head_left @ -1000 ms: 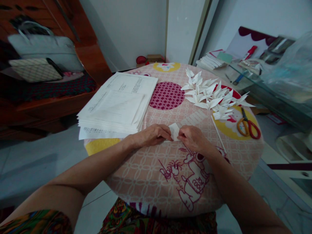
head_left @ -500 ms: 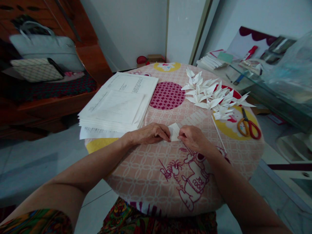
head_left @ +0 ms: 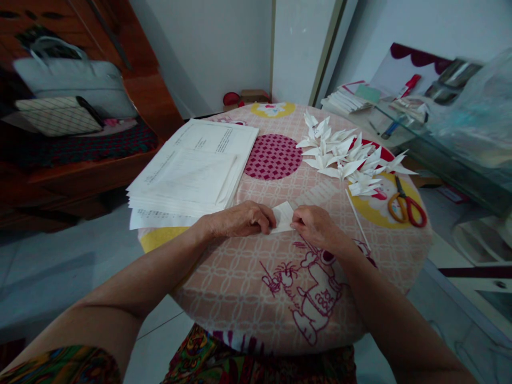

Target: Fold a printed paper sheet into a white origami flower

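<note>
A small folded piece of white paper (head_left: 284, 216) lies on the round table's patterned cloth (head_left: 248, 288). My left hand (head_left: 240, 220) presses its curled fingers on the paper's left side. My right hand (head_left: 314, 225) pinches the paper's right edge. Both hands rest on the cloth near the table's middle. Part of the paper is hidden under my fingers.
A thick stack of white sheets (head_left: 196, 170) lies at the table's left. Several folded white paper shapes (head_left: 348, 157) are heaped at the right, with orange-handled scissors (head_left: 406, 205) and a thin white stick (head_left: 357, 220) beside them. A glass shelf with clutter (head_left: 440, 122) stands to the right.
My left hand has slid slightly left along the paper, exposing a bit more of it. The right hand has hardly moved.
</note>
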